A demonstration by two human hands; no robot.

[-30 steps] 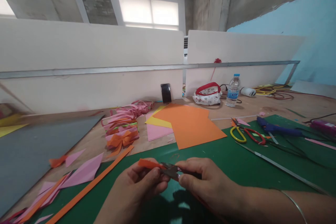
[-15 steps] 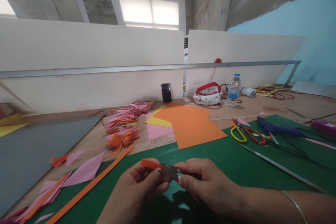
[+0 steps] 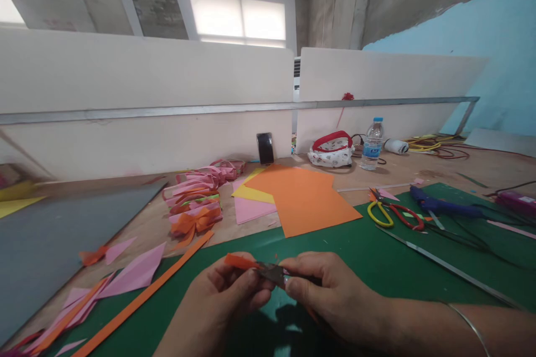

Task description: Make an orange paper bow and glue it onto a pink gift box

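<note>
Low in the middle of the head view, both of my hands are close together over the green mat. My left hand (image 3: 234, 290) pinches a small folded orange paper piece (image 3: 240, 261) between thumb and fingers. My right hand (image 3: 330, 290) is closed around a pair of pliers (image 3: 272, 273), whose dark metal jaws point left and meet the paper at my left fingertips. My fingers and palm cover most of the handles. How far the jaws bite into the paper cannot be made out.
Orange sheets (image 3: 310, 195) lie ahead. Paper bows (image 3: 195, 201) and a long orange strip (image 3: 146, 293) are on the left. To the right are scissors (image 3: 393, 215), a blue glue gun (image 3: 444, 203) and a metal ruler (image 3: 452, 265). A water bottle (image 3: 372, 145) stands behind.
The metal parts of the pliers have drawn closer together at the pivot. Both hands stay in nearly the same place, and the orange paper has hardly moved.
</note>
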